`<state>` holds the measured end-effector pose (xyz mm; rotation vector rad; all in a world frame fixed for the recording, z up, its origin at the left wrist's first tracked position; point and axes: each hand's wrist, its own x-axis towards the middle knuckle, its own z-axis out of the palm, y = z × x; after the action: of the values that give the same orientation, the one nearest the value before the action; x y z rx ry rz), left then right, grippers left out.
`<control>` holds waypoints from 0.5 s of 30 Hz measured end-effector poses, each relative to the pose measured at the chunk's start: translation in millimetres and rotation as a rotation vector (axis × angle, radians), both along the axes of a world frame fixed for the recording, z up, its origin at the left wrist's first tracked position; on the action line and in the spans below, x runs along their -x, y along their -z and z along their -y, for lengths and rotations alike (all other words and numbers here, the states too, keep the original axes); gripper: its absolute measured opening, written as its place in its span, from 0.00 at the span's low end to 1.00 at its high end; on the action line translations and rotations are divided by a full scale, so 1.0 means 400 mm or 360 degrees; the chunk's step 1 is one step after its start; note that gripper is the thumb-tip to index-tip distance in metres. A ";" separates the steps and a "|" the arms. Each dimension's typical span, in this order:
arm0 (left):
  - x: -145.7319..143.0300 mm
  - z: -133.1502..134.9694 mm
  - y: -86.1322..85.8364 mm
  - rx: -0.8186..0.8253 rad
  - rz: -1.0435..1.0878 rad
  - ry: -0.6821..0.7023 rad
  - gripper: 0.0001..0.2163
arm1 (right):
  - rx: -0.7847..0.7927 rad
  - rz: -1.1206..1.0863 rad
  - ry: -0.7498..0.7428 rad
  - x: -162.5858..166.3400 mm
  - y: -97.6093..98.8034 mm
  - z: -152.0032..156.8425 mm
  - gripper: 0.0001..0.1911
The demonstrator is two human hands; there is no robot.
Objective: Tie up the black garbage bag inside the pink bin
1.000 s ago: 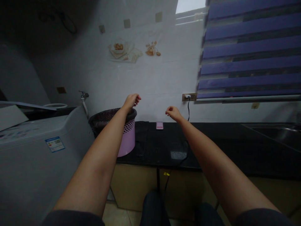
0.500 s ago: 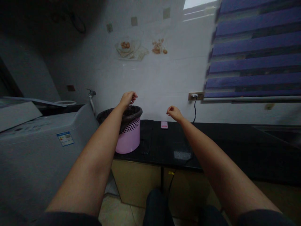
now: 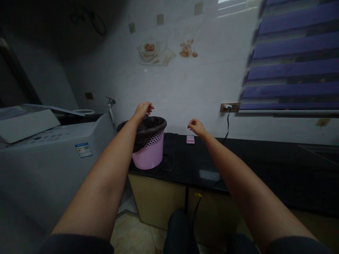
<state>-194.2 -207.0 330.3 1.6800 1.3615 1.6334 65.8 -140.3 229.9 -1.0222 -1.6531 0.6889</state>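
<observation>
Rightward in my view slides the pink bin (image 3: 149,155) on the desk (image 3: 254,158); my left hand (image 3: 143,110) appears above it, my right hand (image 3: 196,127) near the phone (image 3: 190,139), both curled (whether the fingers meet, I can't tell). The bin looks light and stiff, its liner (image 3: 156,122) thin, slippery; the rim suits gripping. Washing machine (image 3: 87,132) label (image 3: 83,150), phone screen: unreadable.

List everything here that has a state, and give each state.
Pink bin: upright, lined
Black liner: open, folded over
Phone: lying flat, screen up
Plug: in socket
Blind: lowered
Tap: unclear
Washing machine: unclear whether running
Left hand: raised, fingers curled
Right hand: raised, fingers curled
</observation>
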 end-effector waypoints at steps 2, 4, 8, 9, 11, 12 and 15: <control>0.012 0.002 0.003 0.0006 0.0000 -0.0016 0.07 | 0.0002 -0.0005 -0.0026 0.012 0.001 -0.001 0.07; 0.023 0.004 0.005 0.0016 0.0002 -0.0033 0.08 | 0.0007 -0.0008 -0.0051 0.025 0.002 -0.004 0.08; 0.046 0.008 0.008 0.0023 0.0014 -0.0074 0.08 | 0.0015 -0.0006 -0.0085 0.048 0.005 -0.014 0.07; 0.052 0.009 0.009 0.0021 0.0019 -0.0082 0.08 | 0.0016 -0.0004 -0.0089 0.054 0.006 -0.017 0.07; 0.063 0.011 0.010 0.0024 0.0035 -0.0088 0.08 | 0.0017 0.0005 -0.0098 0.065 0.010 -0.024 0.07; 0.069 0.012 0.012 0.0029 0.0044 -0.0093 0.08 | 0.0016 0.0011 -0.0106 0.070 0.012 -0.026 0.07; 0.087 0.014 0.016 0.0045 0.0052 -0.0116 0.08 | 0.0011 0.0025 -0.0131 0.085 0.017 -0.031 0.07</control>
<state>-229.0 -212.5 324.0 1.5980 1.4384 1.6664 31.9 -127.7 223.3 -0.9704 -1.7152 0.7430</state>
